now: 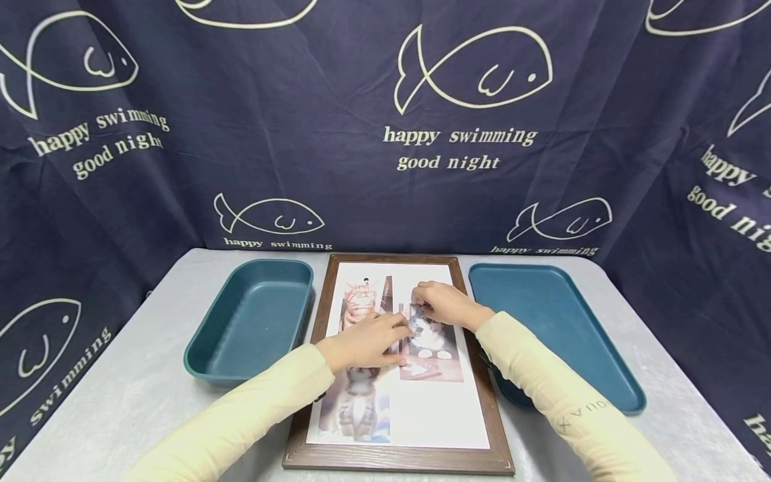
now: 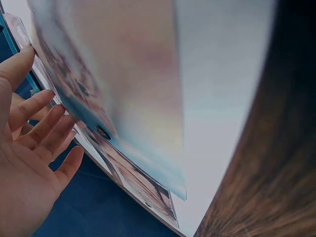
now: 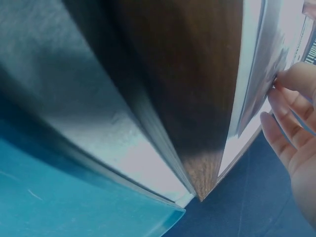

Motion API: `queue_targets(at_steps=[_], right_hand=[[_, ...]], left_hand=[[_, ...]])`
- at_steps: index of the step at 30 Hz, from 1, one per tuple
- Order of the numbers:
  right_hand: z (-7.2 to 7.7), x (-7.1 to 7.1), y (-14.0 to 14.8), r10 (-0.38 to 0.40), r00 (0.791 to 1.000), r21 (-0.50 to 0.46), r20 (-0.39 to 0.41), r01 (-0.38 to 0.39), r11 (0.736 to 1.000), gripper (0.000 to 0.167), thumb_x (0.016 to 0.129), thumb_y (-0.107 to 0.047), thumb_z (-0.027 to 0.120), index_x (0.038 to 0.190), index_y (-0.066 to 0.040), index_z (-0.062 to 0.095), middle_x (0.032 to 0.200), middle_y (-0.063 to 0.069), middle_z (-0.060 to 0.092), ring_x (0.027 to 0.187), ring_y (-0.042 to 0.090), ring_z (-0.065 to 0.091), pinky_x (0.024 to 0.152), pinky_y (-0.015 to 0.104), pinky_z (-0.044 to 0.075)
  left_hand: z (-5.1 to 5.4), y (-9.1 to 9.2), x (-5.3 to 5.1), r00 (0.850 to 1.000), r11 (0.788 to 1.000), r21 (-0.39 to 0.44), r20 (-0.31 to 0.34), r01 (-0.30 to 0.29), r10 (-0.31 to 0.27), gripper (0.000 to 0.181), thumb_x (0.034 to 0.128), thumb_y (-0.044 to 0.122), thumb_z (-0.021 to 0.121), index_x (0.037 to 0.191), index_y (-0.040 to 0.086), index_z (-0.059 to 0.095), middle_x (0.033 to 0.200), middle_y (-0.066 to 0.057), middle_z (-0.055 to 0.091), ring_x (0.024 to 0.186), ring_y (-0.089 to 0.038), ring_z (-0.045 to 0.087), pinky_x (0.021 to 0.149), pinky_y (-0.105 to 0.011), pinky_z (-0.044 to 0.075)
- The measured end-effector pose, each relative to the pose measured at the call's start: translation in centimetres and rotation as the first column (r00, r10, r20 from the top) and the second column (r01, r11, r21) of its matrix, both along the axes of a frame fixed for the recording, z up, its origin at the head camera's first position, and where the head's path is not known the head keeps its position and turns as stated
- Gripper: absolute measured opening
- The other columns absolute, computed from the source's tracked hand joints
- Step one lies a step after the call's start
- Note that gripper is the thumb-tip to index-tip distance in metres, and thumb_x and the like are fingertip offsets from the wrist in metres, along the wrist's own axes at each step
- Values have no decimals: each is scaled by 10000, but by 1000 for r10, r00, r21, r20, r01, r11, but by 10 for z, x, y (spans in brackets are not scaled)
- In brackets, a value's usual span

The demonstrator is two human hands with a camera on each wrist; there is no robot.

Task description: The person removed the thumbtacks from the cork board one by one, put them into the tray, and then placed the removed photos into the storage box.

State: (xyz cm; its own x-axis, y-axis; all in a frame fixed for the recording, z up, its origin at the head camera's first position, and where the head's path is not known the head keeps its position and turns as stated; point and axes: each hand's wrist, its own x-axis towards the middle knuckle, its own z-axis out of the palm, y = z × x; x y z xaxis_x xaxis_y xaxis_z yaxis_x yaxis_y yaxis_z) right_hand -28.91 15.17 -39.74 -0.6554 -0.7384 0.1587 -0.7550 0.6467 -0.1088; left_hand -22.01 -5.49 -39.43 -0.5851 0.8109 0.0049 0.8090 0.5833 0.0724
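A kitten photo lies on the right half of a white board in a brown wooden frame. My left hand rests its fairly straight, spread fingers along the photo's left edge. At the photo's upper part, my right hand has thumb and forefinger together, pinching a small dark thing against the surface; its kind is mostly hidden. Cat photos fill the board's left side, partly covered by my left hand and sleeve. A small black-headed pin shows at the top of those photos.
A deep teal bin stands left of the frame. To the right lies a shallow teal tray, partly behind my right sleeve. All stand on a light grey table before a dark blue printed curtain.
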Motion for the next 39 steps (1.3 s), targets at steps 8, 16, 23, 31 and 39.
queue_targets(at_steps=[8,16,23,31,39], right_hand=[[1,-1,-1,27,1000,-24,-1,-27,999,133,745,8,658,847,-71,624,725,-5,533,645,87,444,601,223,399],[2,-3,-1,18,1000,-31,19,-18,999,144,724,6,657,830,-83,618,709,-31,519,625,73,453,605,223,410],[2,-5,-1,15,1000,-41,27,-14,999,146,712,6,653,819,-87,617,704,-29,524,621,73,459,613,229,416],[1,-5,0,13,999,-67,47,-10,998,177,689,12,656,833,-83,620,732,0,555,635,76,468,623,233,420],[1,-5,0,2,998,-54,71,2,999,180,708,10,657,855,-83,611,739,5,553,629,74,455,621,232,412]], left_hand=[[1,0,0,1000,1000,6,10,4,-4,449,879,406,566,1243,146,527,1246,6,490,1121,-139,498,933,-383,412],[2,-1,1,1000,1000,19,28,0,0,461,878,414,564,1250,146,523,1250,9,491,1139,-138,484,941,-387,402],[-1,-1,0,999,1000,25,41,-6,5,456,875,412,570,1248,152,526,1246,16,490,1138,-130,482,936,-381,402],[0,-1,0,999,1000,23,42,-3,2,450,873,410,574,1241,154,533,1240,14,493,1119,-130,495,932,-381,411],[-1,-1,-2,999,999,44,51,13,-15,447,870,405,579,1234,148,537,1227,13,498,1103,-125,503,928,-364,418]])
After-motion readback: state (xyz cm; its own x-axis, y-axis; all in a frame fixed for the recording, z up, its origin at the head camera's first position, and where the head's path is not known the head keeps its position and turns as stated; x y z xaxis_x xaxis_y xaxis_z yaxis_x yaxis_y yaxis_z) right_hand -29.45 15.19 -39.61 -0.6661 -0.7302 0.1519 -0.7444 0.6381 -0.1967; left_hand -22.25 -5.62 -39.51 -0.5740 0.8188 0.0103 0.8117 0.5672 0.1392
